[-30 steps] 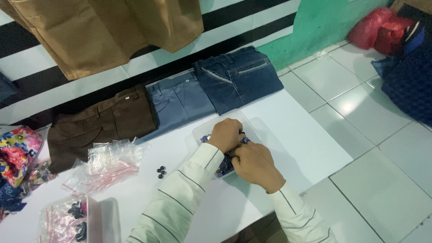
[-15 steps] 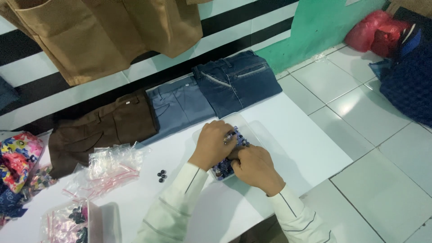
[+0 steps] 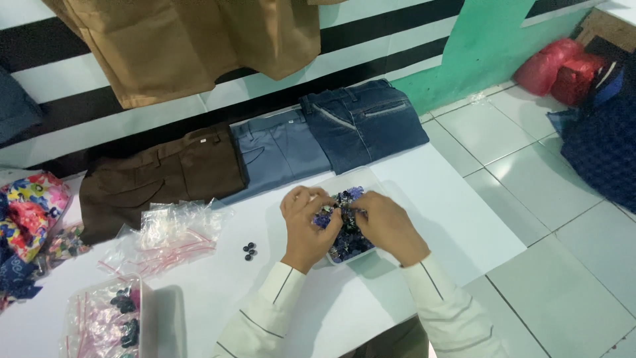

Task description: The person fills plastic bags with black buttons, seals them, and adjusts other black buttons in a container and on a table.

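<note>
A clear plastic box [image 3: 362, 253] holding several small dark and purple buttons [image 3: 348, 241] sits on the white table [image 3: 457, 219]. My left hand [image 3: 306, 227] and my right hand [image 3: 387, 225] are both over the box, fingertips pinched together among the buttons near its far end. The hands cover most of the box. Three loose black buttons [image 3: 249, 251] lie on the table to the left of my left hand.
Folded trousers lie along the table's far edge: brown [image 3: 159, 178], grey-blue [image 3: 278, 152], dark denim [image 3: 361, 122]. Small clear zip bags [image 3: 165, 235] are piled at left, a tray of bagged buttons [image 3: 109, 318] at front left, colourful cloth [image 3: 26, 219] far left. Tiled floor is right.
The view shifted slightly. My hands stayed over the box, fingers working among the buttons; my left hand moved a little left of the pile's far end.
</note>
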